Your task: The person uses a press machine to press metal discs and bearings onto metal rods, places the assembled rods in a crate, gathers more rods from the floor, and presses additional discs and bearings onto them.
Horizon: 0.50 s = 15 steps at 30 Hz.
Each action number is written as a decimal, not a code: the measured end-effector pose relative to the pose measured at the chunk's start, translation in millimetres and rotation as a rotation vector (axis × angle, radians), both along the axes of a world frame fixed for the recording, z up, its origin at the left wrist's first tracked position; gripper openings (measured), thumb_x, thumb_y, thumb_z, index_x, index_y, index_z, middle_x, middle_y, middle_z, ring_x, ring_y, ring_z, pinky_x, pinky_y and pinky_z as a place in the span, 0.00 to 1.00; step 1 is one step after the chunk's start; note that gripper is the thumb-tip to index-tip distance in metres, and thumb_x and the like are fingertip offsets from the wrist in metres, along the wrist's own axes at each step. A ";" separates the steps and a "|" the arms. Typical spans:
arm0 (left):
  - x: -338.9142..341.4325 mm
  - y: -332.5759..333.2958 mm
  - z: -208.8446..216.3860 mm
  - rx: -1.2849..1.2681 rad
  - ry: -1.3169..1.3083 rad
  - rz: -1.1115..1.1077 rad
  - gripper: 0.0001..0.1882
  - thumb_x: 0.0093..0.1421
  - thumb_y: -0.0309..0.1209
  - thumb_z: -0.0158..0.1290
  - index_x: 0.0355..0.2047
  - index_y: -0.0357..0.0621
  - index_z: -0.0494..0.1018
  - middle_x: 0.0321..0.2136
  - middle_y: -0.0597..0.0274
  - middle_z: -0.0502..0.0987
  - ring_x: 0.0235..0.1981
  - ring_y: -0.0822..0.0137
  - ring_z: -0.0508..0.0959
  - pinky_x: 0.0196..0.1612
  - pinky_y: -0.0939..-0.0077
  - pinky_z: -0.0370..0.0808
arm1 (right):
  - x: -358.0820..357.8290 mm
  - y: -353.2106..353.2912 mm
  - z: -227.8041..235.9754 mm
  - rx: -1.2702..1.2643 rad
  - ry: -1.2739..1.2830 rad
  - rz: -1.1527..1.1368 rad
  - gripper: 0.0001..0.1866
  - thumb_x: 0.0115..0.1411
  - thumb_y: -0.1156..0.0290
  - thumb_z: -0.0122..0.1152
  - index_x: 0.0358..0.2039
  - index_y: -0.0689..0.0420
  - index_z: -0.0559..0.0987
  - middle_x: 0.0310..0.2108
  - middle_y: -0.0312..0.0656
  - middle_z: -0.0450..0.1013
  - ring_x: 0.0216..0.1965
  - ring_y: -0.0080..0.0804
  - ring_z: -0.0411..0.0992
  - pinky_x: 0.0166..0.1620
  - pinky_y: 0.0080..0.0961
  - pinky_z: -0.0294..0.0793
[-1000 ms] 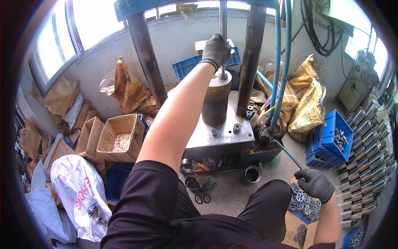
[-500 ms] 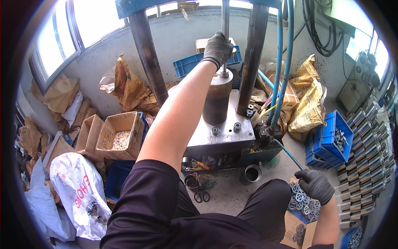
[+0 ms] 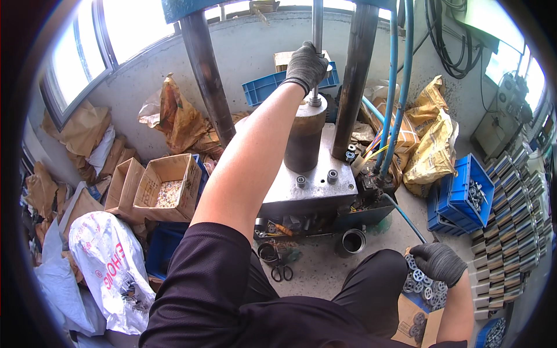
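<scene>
My left hand (image 3: 307,65), in a dark grey glove, is closed around a shiny upright metal rod (image 3: 317,26). The rod's lower end stands on top of a dark steel cylinder (image 3: 305,139) on the press's steel plate (image 3: 272,188). Low on the right, my gloved right hand (image 3: 439,264) is closed at the end of a thin blue-green lever (image 3: 404,217), which slopes down from the press's side. Its fingertips are partly hidden. Two small metal rings (image 3: 332,176) sit on the plate in front of the cylinder.
Dark press columns (image 3: 206,81) flank the cylinder. Blue hoses (image 3: 400,87) hang right. Grey spoked wheels (image 3: 419,281) lie below my right hand. Blue bins (image 3: 467,194) and stacked metal parts (image 3: 510,226) stand right; cardboard boxes (image 3: 174,197) and sacks (image 3: 107,267) left. Scissors (image 3: 282,273) lie on the floor.
My right hand and the lever's end have dropped slightly. My left hand stays on the rod, barely shifted.
</scene>
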State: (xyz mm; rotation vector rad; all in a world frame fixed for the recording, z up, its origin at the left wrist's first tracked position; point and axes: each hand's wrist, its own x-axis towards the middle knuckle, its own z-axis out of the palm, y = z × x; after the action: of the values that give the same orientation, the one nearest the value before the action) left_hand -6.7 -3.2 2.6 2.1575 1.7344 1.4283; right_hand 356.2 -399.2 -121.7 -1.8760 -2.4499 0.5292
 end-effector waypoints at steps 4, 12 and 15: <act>0.2 -1.2 -1.1 0.001 -0.001 0.009 0.18 0.61 0.39 0.61 0.45 0.40 0.77 0.36 0.47 0.86 0.42 0.50 0.87 0.51 0.59 0.83 | -1.2 -2.6 -2.1 0.175 0.152 -0.067 0.17 0.64 0.64 0.60 0.47 0.60 0.86 0.38 0.55 0.83 0.42 0.55 0.82 0.49 0.44 0.81; 0.1 8.1 -4.8 -0.015 -0.058 -0.026 0.16 0.60 0.38 0.61 0.44 0.41 0.77 0.34 0.49 0.87 0.40 0.53 0.88 0.50 0.61 0.83 | -1.3 -2.2 -2.2 0.098 0.104 -0.062 0.17 0.63 0.64 0.62 0.46 0.61 0.86 0.39 0.56 0.83 0.42 0.55 0.82 0.49 0.44 0.81; 0.5 6.9 -5.0 -0.005 -0.014 0.003 0.16 0.61 0.38 0.60 0.44 0.41 0.77 0.34 0.50 0.87 0.39 0.53 0.88 0.50 0.62 0.83 | -0.2 -2.1 -2.5 0.078 0.087 -0.043 0.16 0.63 0.64 0.62 0.46 0.61 0.86 0.39 0.56 0.83 0.42 0.55 0.82 0.48 0.45 0.81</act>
State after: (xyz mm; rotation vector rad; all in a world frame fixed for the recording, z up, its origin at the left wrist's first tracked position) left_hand -6.2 3.6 -2.4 2.1387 1.7356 1.4348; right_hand 356.0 -401.3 -124.1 -1.8317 -2.3347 0.4954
